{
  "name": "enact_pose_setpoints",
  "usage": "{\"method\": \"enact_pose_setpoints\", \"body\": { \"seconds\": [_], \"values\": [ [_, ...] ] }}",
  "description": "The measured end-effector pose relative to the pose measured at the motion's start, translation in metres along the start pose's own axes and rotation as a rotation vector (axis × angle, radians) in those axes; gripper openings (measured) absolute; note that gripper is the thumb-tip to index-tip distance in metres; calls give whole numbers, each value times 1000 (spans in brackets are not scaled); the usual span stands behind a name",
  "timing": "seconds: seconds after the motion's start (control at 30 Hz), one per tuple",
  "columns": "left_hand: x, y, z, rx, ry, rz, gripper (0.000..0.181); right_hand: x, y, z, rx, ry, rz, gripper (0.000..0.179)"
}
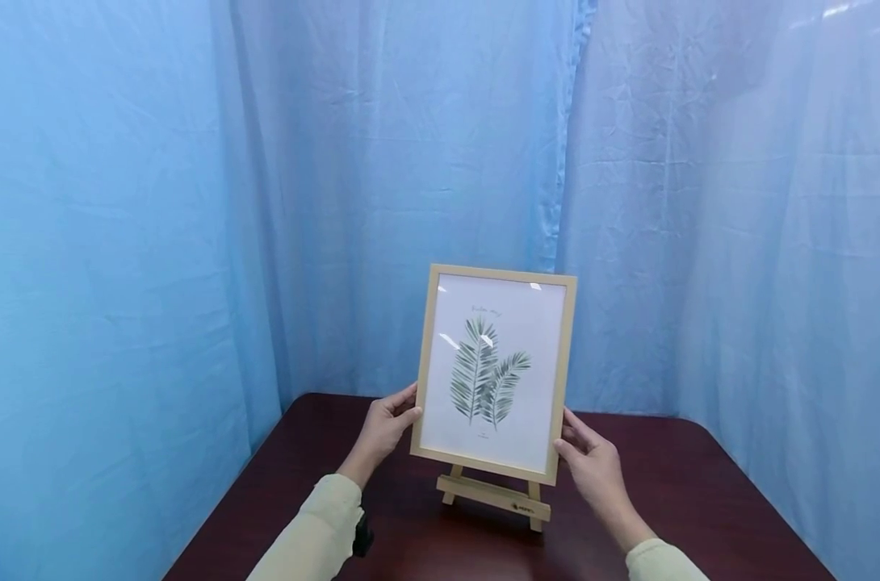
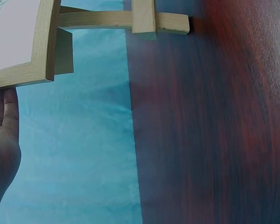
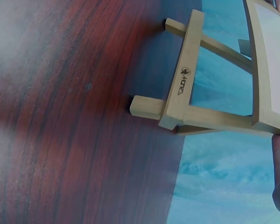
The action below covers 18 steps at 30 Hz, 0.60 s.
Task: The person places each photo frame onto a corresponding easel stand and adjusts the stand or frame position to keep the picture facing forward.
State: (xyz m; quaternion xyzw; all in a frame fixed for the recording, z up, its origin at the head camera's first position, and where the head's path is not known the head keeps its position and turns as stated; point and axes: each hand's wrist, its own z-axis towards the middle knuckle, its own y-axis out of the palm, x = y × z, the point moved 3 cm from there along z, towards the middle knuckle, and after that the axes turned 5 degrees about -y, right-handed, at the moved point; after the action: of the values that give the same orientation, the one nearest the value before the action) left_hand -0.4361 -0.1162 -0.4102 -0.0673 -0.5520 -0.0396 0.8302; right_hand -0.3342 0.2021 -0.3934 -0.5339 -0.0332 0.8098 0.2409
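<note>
Both hands hold a light-wood picture frame [image 1: 494, 363], which has a print of green fern-like leaves behind a glossy front. My left hand [image 1: 387, 424] grips its left edge, thumb at the front and fingers reaching behind. Lower on the opposite edge, my right hand [image 1: 592, 464] grips it the same way. The frame stands upright, tilted slightly, in front of a small wooden easel [image 1: 493, 495]. Its bottom edge is above the easel's ledge [image 3: 183, 70], with a gap showing between them in the right wrist view. Most of the easel's upper part is hidden by the frame.
The easel's feet rest on a dark red-brown wooden table [image 1: 651, 484] with rounded back corners. Light-blue curtains [image 1: 440, 161] hang behind the table and along both sides. A black device [image 1: 362, 539] sits at the left wrist.
</note>
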Motion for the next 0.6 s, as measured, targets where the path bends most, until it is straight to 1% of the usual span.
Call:
{"method": "enact_pose_setpoints", "body": {
  "seconds": [0.13,0.3,0.37,0.53,0.57,0.6],
  "values": [
    [-4,4,0,5,-11,0,46,2,-2,-2,-3,-1,-7,55],
    [-6,7,0,6,-20,24,46,5,-3,-3,1,-12,-22,54],
    [-2,9,-2,0,-18,29,45,8,-3,-3,6,-12,-24,54],
    [15,12,-12,-36,-23,37,44,17,-3,-3,12,-6,-39,54],
    [16,13,-13,-42,-24,39,44,18,-3,-3,13,-3,-41,54],
    [14,14,-12,-45,-28,38,44,21,-3,-3,15,1,-43,54]
  ]
}}
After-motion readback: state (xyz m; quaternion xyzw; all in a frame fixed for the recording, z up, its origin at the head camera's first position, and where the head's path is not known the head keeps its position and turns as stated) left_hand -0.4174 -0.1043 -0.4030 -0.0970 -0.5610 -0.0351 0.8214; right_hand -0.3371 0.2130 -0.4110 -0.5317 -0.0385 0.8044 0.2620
